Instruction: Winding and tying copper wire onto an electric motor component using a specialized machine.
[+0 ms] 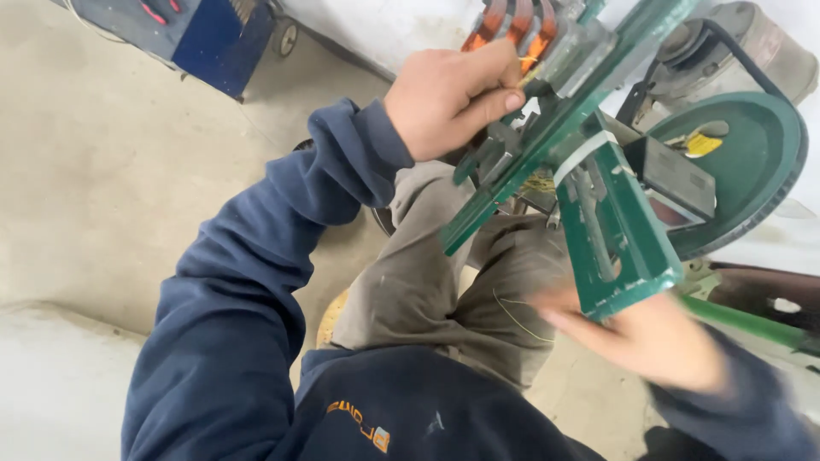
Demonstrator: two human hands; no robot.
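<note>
Our left hand (448, 98) pinches a thin wire (531, 72) by the copper coil (512, 26), far. Our right hand (649, 337), blurred, lies under the green frame (611, 230); grip unclear.

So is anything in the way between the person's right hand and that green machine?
Nothing visible. The right hand, blurred, sits just under the green frame's lower end, seemingly touching it. The left hand already pinches something small by the copper coils.

Green machine frame (611, 230), orange coils (512, 21), navy sleeve (256, 256), blue cabinet (209, 38).
</note>
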